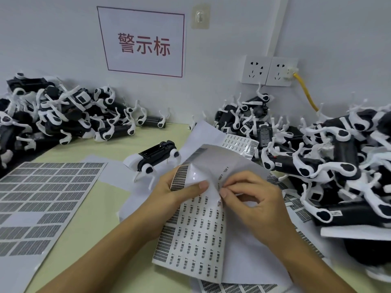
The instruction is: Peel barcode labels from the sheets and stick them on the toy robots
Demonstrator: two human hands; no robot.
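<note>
1. At far left lies a flat sheet [42, 206] of grey barcode labels, several cells near its lower edge already bare; beyond it a heap of toy robots [59, 115] is banked against the wall.
2. Mid-table, one robot [155, 158] stands alone on its legs, just behind the sheet you hold (a likely next candidate for a label, though you cannot tell from here whether it already carries one).
3. Your left hand [179, 195] grips the bent label sheet [201, 229], thumb pressed on top and fingers curled beneath, folding its upper part back.
4. Your right hand [254, 199] pinches at the fold with thumb and forefinger, working on one small label [220, 203]; whether it has lifted free is too small to tell.
5. At right sits the second pile [317, 161], some of its robots showing a label on the body, with more sheets tucked under it.
6. The step in hand looks like peeling. Next you would need to draw the label clear without curling it, release the sheet, then take a robot and press the label flat on its body.
</note>
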